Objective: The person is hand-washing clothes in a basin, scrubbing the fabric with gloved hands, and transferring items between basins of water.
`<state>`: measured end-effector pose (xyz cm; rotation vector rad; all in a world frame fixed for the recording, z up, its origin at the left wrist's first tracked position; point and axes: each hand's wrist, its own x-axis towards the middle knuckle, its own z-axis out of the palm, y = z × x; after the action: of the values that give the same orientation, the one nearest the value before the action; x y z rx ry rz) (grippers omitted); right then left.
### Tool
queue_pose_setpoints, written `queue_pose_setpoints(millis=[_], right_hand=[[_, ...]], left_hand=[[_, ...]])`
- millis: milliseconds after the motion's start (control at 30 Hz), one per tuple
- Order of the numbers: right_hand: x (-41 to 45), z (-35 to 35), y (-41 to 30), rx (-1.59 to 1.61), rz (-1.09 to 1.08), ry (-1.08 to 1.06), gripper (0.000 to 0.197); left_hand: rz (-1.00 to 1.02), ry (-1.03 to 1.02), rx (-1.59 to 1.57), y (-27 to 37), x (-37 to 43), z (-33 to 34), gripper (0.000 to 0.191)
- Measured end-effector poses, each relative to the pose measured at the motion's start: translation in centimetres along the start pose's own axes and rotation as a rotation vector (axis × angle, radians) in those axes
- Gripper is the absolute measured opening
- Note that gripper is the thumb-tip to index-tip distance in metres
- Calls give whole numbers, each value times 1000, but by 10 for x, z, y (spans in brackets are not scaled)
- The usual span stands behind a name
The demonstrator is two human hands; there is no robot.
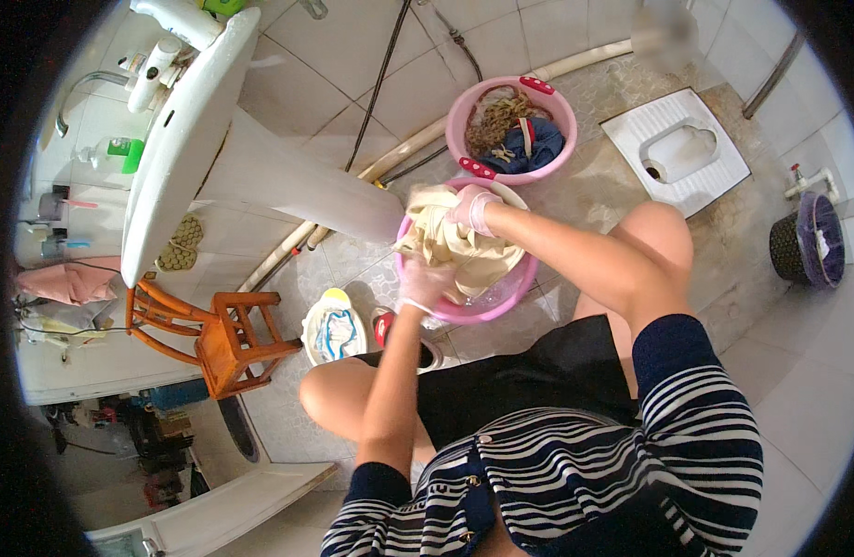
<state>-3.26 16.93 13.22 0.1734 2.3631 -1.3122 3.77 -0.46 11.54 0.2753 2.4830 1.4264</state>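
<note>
A pink plastic basin (479, 315) stands on the tiled floor in front of me, with sudsy water at its near side. Cream-coloured cloth (479, 257) fills much of it and is bunched up above the rim at the far left. My right hand (472, 209), in a thin translucent glove, grips the cloth near its top. On the basin's left side my left hand (427, 282), gloved likewise, is closed on a lower fold of the same cloth. Just beyond is a second pink basin (569, 129) holding dark blue cloth (538, 147) and a brown lacy or netted fabric (500, 122).
A white washbasin (183, 139) on a pedestal rises at the left, near a small wooden chair (218, 348). A small white tub (333, 296) with cloth sits beside my left knee. Right lie a squat toilet (737, 163) and a lined waste bin (785, 244).
</note>
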Motion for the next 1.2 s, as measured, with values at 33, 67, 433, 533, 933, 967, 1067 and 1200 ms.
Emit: queue_pose_setpoints(millis=[33,67,433,533,933,967,1067,1200], right_hand=[[1,0,4,7,9,3,32],[-3,6,-9,28,-2,28,33],[-27,0,-23,868,30,-291,26],[2,-11,44,1094,-65,-372,25],[-78,-16,35,-270,-586,67,50],[-73,-12,42,-269,-527,-49,44],[-65,-14,39,-32,-665,310,23],[-43,-30,0,75,-606,342,22]], left_hand=[[-145,-52,43,36,-13,13,47],[-37,-11,118,34,-27,17,62],[-449,509,-623,-55,-13,30,64],[-705,160,-283,-24,16,39,33],[-830,359,-1135,119,17,-62,9],[-786,347,-1154,133,14,-65,8],[-671,488,-1021,149,2,-84,13],[-526,531,-1003,128,-14,-110,19]])
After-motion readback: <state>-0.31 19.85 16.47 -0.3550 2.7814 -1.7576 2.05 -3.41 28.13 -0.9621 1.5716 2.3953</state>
